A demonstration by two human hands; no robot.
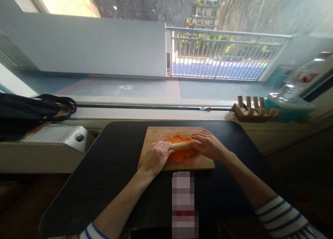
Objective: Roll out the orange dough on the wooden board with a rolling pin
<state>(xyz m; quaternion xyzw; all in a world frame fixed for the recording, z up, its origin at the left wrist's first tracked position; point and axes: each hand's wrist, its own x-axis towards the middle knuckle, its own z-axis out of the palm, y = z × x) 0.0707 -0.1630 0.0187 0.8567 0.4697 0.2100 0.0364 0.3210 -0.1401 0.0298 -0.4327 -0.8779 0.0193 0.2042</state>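
A light wooden rolling pin lies across a flattened sheet of orange dough, whose edge is ragged. Under the dough is a wooden board dusted with pale specks. My left hand grips the pin's left end, fingers closed around it. At the right end, my right hand has its fingers closed on the pin too. Orange dough shows both beyond the pin and on its near side. The handles themselves are mostly hidden by my fingers.
The board rests on a black table. A pixelated pinkish object is in front of it. On the sill to the right are a wooden rack, a teal container and a plastic bottle. A dark bag lies left, above a radiator.
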